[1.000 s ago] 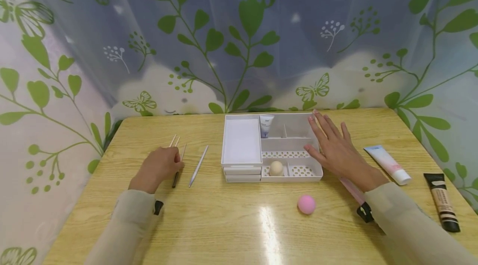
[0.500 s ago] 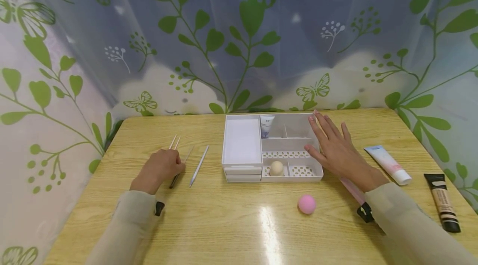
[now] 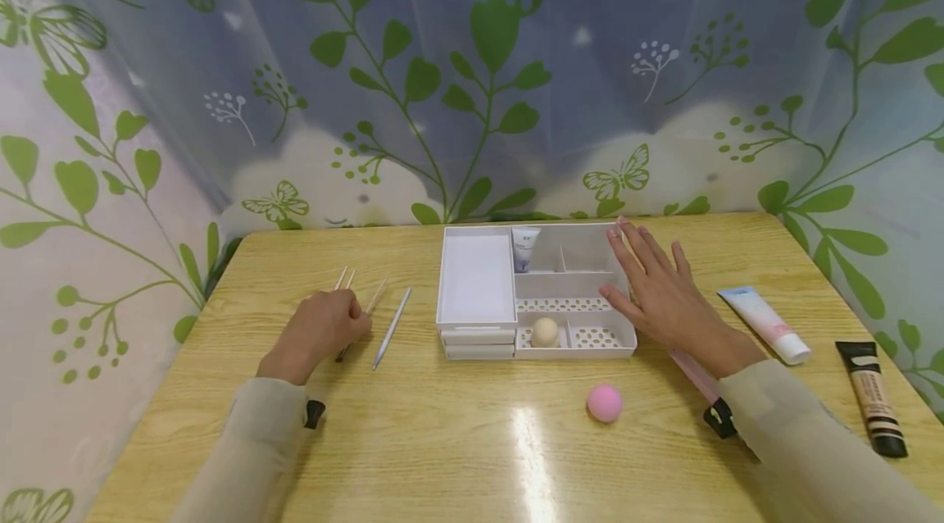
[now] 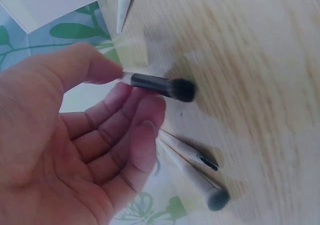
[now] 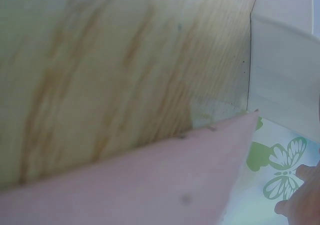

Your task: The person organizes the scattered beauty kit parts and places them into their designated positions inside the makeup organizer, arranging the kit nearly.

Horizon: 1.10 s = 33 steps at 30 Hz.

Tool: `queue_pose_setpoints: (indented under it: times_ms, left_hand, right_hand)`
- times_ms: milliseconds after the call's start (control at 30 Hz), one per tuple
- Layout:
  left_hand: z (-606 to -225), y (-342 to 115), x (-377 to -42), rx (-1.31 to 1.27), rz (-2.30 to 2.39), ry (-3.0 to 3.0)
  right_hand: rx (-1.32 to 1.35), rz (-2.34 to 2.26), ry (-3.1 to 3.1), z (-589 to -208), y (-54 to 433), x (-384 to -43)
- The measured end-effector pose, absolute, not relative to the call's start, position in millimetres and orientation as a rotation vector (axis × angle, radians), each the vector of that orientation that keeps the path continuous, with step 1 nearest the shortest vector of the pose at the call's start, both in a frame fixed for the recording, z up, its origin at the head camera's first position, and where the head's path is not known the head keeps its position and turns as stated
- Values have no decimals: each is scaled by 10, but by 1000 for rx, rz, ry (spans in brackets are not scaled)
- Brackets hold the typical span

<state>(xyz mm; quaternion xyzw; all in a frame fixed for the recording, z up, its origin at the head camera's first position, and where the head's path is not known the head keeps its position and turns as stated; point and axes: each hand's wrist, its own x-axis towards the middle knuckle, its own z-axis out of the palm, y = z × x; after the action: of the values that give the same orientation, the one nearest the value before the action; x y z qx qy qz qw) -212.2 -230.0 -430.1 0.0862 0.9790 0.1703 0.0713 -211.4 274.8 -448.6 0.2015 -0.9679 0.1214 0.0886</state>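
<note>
Brush (image 4: 152, 83), dark-tipped, pinched between the thumb and fingers of the left hand (image 3: 315, 332) over the left part of the table (image 3: 413, 441). Two further brushes (image 4: 196, 181) lie near that hand; a slim white stick (image 3: 392, 328) lies to its right. The right hand (image 3: 660, 293), fingers spread, rests at the right edge of a white organizer (image 3: 478, 277) (a beige ball (image 3: 545, 333) occupies a near compartment). A pink ball (image 3: 605, 403) lies on the near side.
</note>
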Motion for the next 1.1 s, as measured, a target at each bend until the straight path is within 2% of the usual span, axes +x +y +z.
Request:
queue_pose_setpoints:
  times_ms: [633,1100]
  left_hand:
    - [-4308,-2206,-2182,459,728,2986]
    - [-4167,-2084,-2207,501,891,3003]
  right_hand:
    - [601,368,-2876,-4479,2745,-2102]
    - [611,384,-2869,-4491,2748,-2098]
